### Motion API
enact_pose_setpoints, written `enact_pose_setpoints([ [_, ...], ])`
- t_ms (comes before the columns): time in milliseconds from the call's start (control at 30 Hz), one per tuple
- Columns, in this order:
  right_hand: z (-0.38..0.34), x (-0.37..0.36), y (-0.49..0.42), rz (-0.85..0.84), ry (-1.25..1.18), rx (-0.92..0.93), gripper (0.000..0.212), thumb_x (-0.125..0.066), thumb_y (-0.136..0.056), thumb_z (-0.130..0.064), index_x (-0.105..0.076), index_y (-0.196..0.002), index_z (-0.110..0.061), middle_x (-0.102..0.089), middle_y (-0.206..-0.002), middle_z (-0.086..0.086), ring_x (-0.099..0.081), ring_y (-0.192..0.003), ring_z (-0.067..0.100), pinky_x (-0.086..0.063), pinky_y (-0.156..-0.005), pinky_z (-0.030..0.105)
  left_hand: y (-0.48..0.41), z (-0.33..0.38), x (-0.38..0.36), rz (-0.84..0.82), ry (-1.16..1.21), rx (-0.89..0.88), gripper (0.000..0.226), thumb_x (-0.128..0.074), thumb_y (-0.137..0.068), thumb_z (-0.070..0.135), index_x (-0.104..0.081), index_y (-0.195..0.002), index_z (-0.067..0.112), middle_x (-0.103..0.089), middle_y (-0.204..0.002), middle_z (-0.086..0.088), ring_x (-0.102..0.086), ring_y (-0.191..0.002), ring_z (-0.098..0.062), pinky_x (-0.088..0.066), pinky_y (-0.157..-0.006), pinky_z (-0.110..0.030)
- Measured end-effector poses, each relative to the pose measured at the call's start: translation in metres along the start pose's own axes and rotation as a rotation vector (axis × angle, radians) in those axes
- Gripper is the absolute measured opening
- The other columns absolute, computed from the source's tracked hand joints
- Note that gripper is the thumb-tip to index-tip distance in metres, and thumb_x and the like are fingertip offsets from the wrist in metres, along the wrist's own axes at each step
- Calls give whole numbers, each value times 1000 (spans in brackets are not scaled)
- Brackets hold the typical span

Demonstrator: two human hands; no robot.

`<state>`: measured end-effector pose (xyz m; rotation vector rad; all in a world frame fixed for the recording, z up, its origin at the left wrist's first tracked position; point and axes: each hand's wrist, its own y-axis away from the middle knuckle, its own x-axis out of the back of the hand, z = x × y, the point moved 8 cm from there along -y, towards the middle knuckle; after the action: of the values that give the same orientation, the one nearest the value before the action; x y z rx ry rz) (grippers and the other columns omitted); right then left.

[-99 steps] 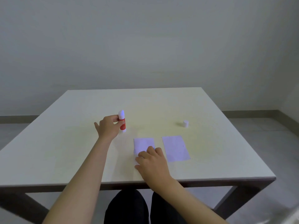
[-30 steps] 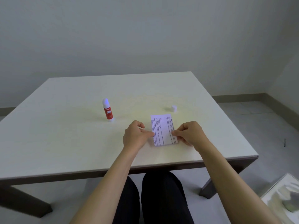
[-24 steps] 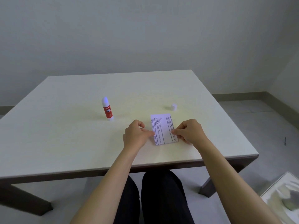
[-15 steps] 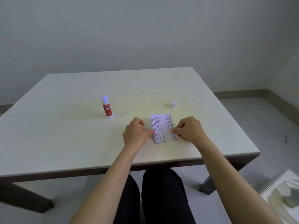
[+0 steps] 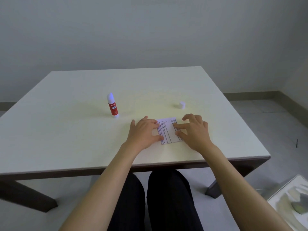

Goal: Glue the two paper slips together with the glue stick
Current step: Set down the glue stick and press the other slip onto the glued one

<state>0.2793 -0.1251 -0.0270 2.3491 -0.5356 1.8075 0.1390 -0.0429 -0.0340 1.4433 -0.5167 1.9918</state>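
A printed paper slip [image 5: 168, 130] lies flat on the cream table [image 5: 66, 130], text side up; only one slip shows, so I cannot tell whether another lies beneath it. My left hand [image 5: 143, 132] rests spread on its left edge, fingertips on the paper. My right hand [image 5: 193, 129] is spread too, with fingers pressing the right edge. The red glue stick [image 5: 113, 105] stands upright and uncapped to the left, apart from both hands. Its white cap [image 5: 182, 105] sits beyond the slip at the right.
The table's front edge runs just under my forearms and my legs are below it. A pale object [image 5: 291, 202] lies on the floor at the lower right. A grey wall stands behind the table.
Both hands went from pinching the slip's side edges to lying spread with fingers flat on it. The slip stays in place. Earlier, the left hand set down the glue stick.
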Motion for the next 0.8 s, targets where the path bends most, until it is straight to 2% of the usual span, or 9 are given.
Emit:
enact_pose_setpoints([
  [100,-17,-7,5,49,-62,74,29,-53,-93,-37,-67,-117,-32,-39,-150,-7,-18,-144,23,-10,-111,38,3,-9,5,-41,-64,-6,63,-60,-81,56,-48,-136,28,-38,-150,14,-10,-148,-16,3,-114,-58],
  [233,-46,-22,7,48,-58,138,32,-44,-97,-35,-62,-123,-27,-46,-146,-16,-13,-148,16,5,-115,45,9,-29,18,-98,-152,-16,68,-62,-78,56,-45,-138,27,-46,-145,16,-8,-148,-12,10,-115,-58],
  [300,-60,-26,8,76,-13,150,33,-42,-97,-34,-61,-122,-25,-48,-144,-15,-14,-148,17,10,-115,48,10,-39,22,-132,-178,-27,70,-61,-79,57,-42,-139,27,-47,-144,17,-8,-148,-11,9,-115,-57],
  [433,-74,-26,9,128,67,149,34,-41,-98,-34,-64,-120,-22,-53,-141,-12,-16,-148,23,22,-111,48,15,-49,22,-135,-177,-81,65,-50,-86,57,-35,-144,31,-29,-154,18,-4,-148,-11,14,-115,-54],
  [600,-73,-22,7,78,132,209,34,-41,-97,-38,-65,-117,-25,-53,-140,-15,-12,-149,26,41,-97,42,23,-55,7,-79,-159,-124,65,-35,-89,61,-21,-148,36,-13,-157,21,7,-148,-12,14,-114,-57],
  [800,-73,-15,8,56,211,265,36,-41,-97,-37,-60,-125,-25,-53,-139,-16,-10,-149,30,44,-92,44,24,-62,-1,-102,-98,-206,68,-31,-89,64,-9,-149,39,-2,-155,28,16,-146,-9,21,-112,-54],
])
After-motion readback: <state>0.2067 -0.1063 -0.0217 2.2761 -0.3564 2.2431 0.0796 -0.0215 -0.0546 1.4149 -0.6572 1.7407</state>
